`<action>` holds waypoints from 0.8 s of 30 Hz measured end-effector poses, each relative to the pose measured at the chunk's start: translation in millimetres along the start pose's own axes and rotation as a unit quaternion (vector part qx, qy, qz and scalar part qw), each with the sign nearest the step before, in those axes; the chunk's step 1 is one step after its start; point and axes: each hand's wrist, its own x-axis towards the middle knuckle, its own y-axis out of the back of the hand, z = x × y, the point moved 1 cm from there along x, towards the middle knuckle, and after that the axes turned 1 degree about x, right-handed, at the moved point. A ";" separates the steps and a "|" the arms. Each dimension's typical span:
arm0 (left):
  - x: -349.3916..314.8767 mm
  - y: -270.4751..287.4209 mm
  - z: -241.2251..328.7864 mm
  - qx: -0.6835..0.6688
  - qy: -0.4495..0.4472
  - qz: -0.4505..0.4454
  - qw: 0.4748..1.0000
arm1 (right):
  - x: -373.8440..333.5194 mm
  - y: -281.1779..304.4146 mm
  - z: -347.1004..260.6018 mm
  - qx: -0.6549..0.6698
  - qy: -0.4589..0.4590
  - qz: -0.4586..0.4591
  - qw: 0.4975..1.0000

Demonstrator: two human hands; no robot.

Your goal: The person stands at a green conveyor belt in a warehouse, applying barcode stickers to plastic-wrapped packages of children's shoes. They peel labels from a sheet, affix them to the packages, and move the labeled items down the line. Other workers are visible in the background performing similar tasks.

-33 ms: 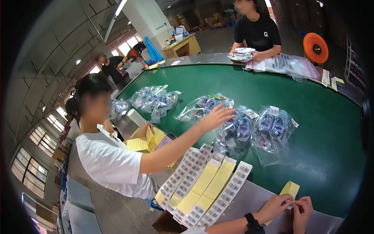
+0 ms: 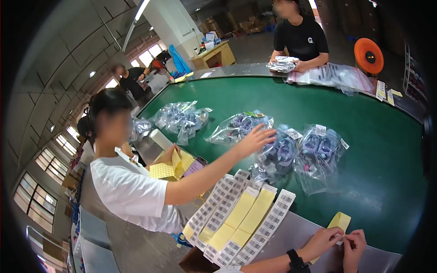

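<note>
Strip (image 2: 337, 222), yel., at L grip (image 2: 321, 242) & R grip (image 2: 354, 246), loop (image 2: 343, 218) just beyond

A narrow yellow label strip (image 2: 342, 219) rises just beyond the fingers (image 2: 359, 234), arched in a loose curl with its plain yellow face showing. Right at the meeting fingertips is a small whitish piece (image 2: 339, 241), partly covered by them, its details too small to tell. More yellow shows below the left hand (image 2: 318, 244), whose fingers hide whether it joins the curl.
</note>
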 end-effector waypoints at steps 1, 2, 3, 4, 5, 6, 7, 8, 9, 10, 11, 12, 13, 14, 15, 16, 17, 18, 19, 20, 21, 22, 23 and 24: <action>0.4 -0.3 0.6 -0.001 -0.001 -0.005 1.000 | 0.2 -1.8 0.4 -0.005 0.010 -0.006 1.000; 1.0 -1.3 -1.1 -0.007 -0.007 -0.004 1.000 | 0.7 -0.1 2.9 -0.014 0.021 -0.013 1.000; 0.9 -1.2 -2.7 -0.006 0.001 -0.008 1.000 | 0.7 0.4 4.3 -0.023 0.031 -0.020 0.999; 0.4 -1.0 -3.7 -0.004 0.008 -0.011 1.000 | 0.1 -0.6 4.8 -0.019 0.031 -0.018 0.999; 0.5 -1.6 -4.5 -0.005 0.015 -0.015 1.000 | 0.2 -0.5 4.4 -0.018 0.031 -0.016 0.999; 0.9 -2.9 -6.6 -0.005 0.006 -0.010 1.000 | 0.2 -0.5 3.9 -0.016 0.032 -0.014 0.999; 1.4 -4.9 -9.4 -0.006 -0.003 -0.006 1.000 | 0.1 -0.5 3.2 -0.010 0.021 -0.014 1.000; 1.6 -5.7 -10.0 -0.009 -0.010 -0.001 1.000 | 0.3 -0.1 2.5 -0.004 0.010 -0.016 1.000; 1.6 -5.6 -10.6 -0.007 -0.008 0.001 1.000 | 0.5 0.1 1.4 0.002 -0.001 -0.018 1.000; 1.7 -5.5 -10.8 -0.005 -0.006 0.002 1.000 | 0.7 -0.4 -1.3 0.006 -0.006 -0.016 1.000; 1.9 -5.8 -10.8 -0.004 -0.004 0.003 1.000 | 0.7 -0.8 -4.7 0.010 -0.010 -0.015 1.000; 2.0 -6.0 -11.2 -0.003 -0.003 0.002 1.000 | 1.0 -0.7 -6.6 0.014 -0.014 -0.013 1.000; 2.0 -6.1 -11.7 -0.001 -0.003 0.000 1.000 | 1.3 -0.3 -7.0 0.012 -0.010 -0.014 1.000; 2.1 -6.0 -12.0 0.000 -0.003 -0.001 1.000 | 1.7 -0.1 -7.5 0.009 -0.005 -0.015 1.000; 2.1 -6.1 -12.0 0.002 -0.004 0.000 1.000 | 1.7 0.0 -7.8 0.006 0.000 -0.015 1.000; 2.1 -6.2 -11.9 0.004 -0.006 0.001 1.000 | 1.7 0.1 -7.4 0.006 0.007 -0.016 1.000; 2.2 -6.4 -11.7 0.005 -0.008 0.002 1.000 | 1.8 0.6 -6.8 0.005 0.014 -0.017 1.000; 2.3 -6.8 -11.8 0.003 -0.010 0.001 1.000 | 1.9 0.9 -6.7 0.005 0.021 -0.018 1.000; 1.8 -6.6 -12.6 0.000 -0.010 0.002 1.000 | 3.9 2.1 -13.8 -0.009 0.021 -0.038 0.999; 1.0 -6.2 -13.1 -0.002 -0.010 0.004 1.000 | 6.8 5.9 -25.2 -0.022 0.020 -0.059 0.998; 0.3 -5.7 -13.3 0.001 -0.008 0.008 1.000 | 8.4 8.1 -32.0 -0.035 0.020 -0.080 0.996; 1.3 -5.7 -11.2 0.005 -0.009 0.008 1.000 | 7.4 10.0 -32.1 -0.025 -0.001 -0.084 0.996; 2.0 -5.5 -9.6 0.009 -0.009 0.009 1.000 | 6.0 11.6 -31.2 -0.015 -0.022 -0.089 0.996; 2.3 -5.2 -8.9 0.006 -0.001 0.004 1.000 | 4.7 12.7 -29.6 -0.006 -0.043 -0.094 0.995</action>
